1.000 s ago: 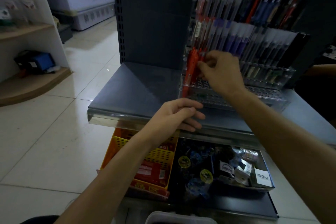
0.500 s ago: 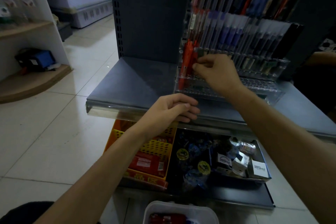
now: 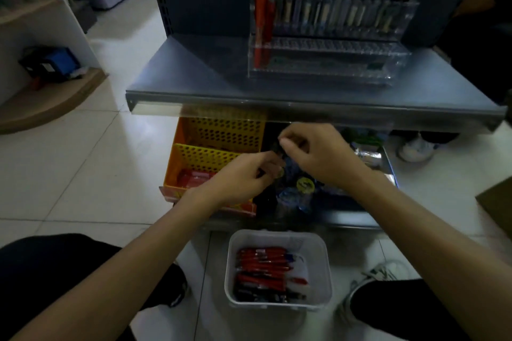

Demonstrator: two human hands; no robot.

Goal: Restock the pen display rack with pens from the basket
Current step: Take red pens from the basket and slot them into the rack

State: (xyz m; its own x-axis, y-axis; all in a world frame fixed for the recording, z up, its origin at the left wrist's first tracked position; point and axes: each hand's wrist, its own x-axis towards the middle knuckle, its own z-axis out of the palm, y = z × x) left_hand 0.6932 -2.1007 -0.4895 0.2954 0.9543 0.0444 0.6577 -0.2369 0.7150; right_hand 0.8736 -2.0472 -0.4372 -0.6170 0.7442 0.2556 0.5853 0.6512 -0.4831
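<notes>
Pale floor tiles [image 3: 69,160] and a grey shelf [image 3: 207,63] are shown by the head view, in dim light. Both hands have been brought down since a second ago. The right hand [image 3: 318,155] has been withdrawn from the pen display rack [image 3: 332,44], and the left hand [image 3: 246,174] has been lifted off the shelf edge. They are now held together below that edge, fingertips almost meeting. The fingers of both are curled, thumb drawn toward forefinger as if something small were pinched. Whether anything is actually held cannot be told against the dark clutter behind them.

Well above the fingers, the rack is seen with red pens [image 3: 261,22] stood in its leftmost slots, and much of its lowest front row is left unfilled. Just left of the left fingertips a yellow crate [image 3: 219,133] is set. Well below the fingers, nearer the viewer, the basket [image 3: 230,271] is placed on the floor, untouched, with loose pens [image 3: 263,263], mostly red, lying flat inside.

One insertion is judged finished, so a reach down to the basket for a further pen is expected next. Plenty of stock is left, and the restocking is judged far from done.
</notes>
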